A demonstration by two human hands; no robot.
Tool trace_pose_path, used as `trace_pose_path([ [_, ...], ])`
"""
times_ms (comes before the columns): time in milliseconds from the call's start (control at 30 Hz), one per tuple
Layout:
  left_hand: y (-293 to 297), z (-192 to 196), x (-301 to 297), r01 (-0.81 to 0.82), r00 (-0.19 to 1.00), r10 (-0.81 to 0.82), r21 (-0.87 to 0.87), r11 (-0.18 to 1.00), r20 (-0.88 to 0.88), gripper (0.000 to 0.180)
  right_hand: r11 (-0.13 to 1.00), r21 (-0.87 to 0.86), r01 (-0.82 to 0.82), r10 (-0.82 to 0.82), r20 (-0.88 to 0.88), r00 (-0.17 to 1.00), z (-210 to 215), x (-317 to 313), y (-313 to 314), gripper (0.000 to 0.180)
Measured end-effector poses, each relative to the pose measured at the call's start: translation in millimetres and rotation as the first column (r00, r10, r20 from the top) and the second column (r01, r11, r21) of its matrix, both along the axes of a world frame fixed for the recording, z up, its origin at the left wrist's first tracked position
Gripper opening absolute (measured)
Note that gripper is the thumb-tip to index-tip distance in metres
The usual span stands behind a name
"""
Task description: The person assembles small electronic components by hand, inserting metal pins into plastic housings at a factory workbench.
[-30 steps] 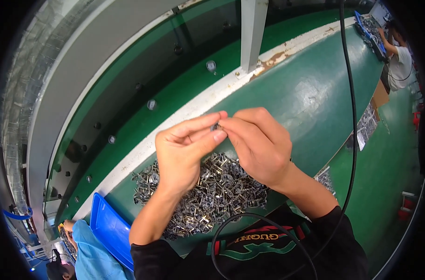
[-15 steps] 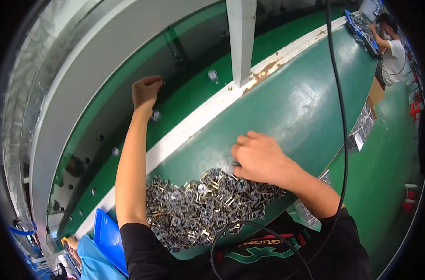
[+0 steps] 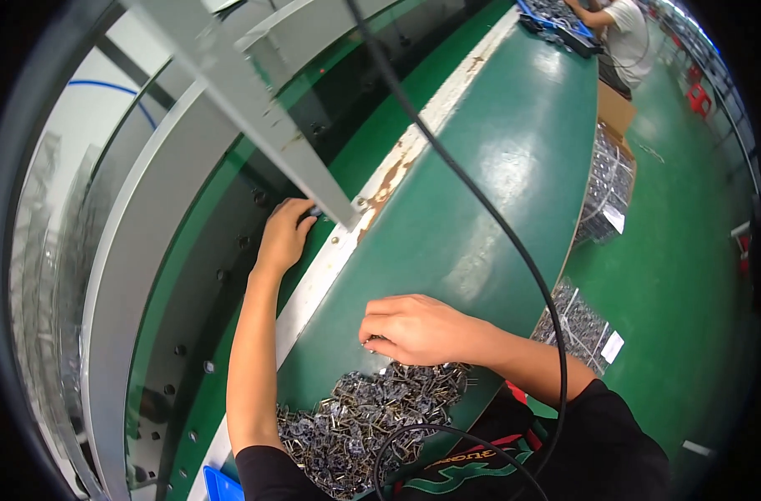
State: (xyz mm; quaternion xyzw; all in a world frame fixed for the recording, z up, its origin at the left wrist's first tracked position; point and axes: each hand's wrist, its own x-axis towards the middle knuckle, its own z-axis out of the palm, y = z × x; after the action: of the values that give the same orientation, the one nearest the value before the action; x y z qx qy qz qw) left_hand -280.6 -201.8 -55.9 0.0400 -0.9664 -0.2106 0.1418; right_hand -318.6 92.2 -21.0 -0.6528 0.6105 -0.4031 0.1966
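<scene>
My left hand (image 3: pixel 284 238) reaches over the green conveyor belt beyond the white rail, its thumb and fingers closing round a small grey part (image 3: pixel 315 211) beside the foot of the grey post. Above the green tabletop, my right hand (image 3: pixel 414 328) is closed, palm down, with a small metal part (image 3: pixel 370 341) just showing at its fingertips. Close in front of me, below the right hand, lies a heap of small dark and silvery parts (image 3: pixel 372 417) with brass-coloured prongs. My fingers hide most of both held parts.
The grey post (image 3: pixel 263 117) rises from the white rail (image 3: pixel 397 167). Several small parts sit spaced along the belt (image 3: pixel 192 392). A black cable (image 3: pixel 481 196) hangs across the view. A blue tray (image 3: pixel 222 484) is at lower left; a co-worker (image 3: pixel 623 42) sits far right. Bagged parts (image 3: pixel 577 326) lie by the table's right edge.
The view has turned. My left hand has come down to a grey part near the post. The right hand has shifted along the heap's far edge, still closed.
</scene>
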Motion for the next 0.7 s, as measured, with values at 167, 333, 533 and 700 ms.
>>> trace_pose_path([
  [167,34,3,9,-0.3,0.95,0.311,0.318,0.899,0.016,0.03,0.971,-0.154,0.183,-0.155,0.176,0.972,-8,-10,10,0.007],
  [333,82,39,62,-0.401,0.893,0.438,0.638,0.658,0.109,0.032,0.976,-0.066,0.209,-0.168,0.385,0.907,7,-11,6,0.01],
  [533,139,66,122,-0.406,0.888,0.448,0.639,0.653,0.106,0.03,0.904,-0.331,0.271,-0.192,0.253,0.948,23,8,-16,0.014],
  [700,159,73,150,-0.314,0.918,0.395,0.542,0.779,-0.037,0.036,0.911,-0.393,0.124,-0.088,0.11,0.99,25,33,-26,0.015],
])
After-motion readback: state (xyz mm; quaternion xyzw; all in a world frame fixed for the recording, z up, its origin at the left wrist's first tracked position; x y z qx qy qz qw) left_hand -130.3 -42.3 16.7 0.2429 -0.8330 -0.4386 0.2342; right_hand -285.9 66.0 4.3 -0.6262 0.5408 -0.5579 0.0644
